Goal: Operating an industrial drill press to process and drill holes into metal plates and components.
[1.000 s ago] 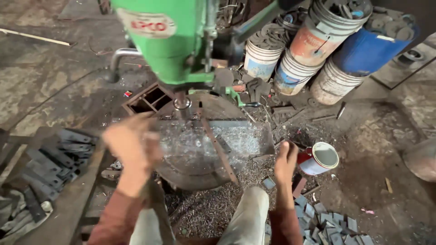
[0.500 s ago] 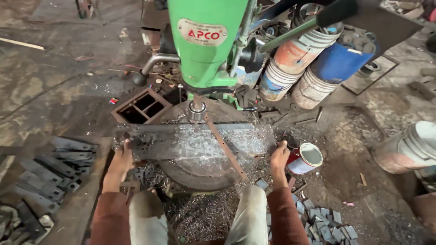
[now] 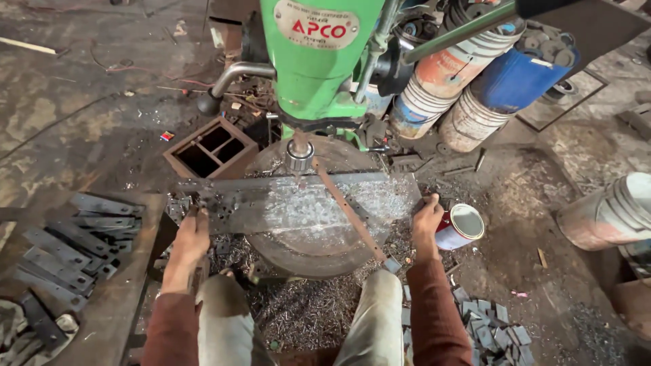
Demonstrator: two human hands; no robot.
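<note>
A long steel plate (image 3: 298, 203) was held flat on the round drill table (image 3: 319, 254), between both hands, under the spindle (image 3: 299, 154). Left hand (image 3: 192, 234) and right hand (image 3: 427, 218) were closed on its ends; level, firm pressure seemed needed.

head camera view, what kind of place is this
Likely a small metalworking shop: a green drill press over a long steel plate held by both hands, metal shavings littering the floor, and stacked cut steel pieces.

Oval pale metal nameplate with red lettering (image 3: 317, 26) on front of green drill press head, top centre. Small red-and-blue packet (image 3: 167, 136) lies on floor, left of machine base. No screens visible.
</note>
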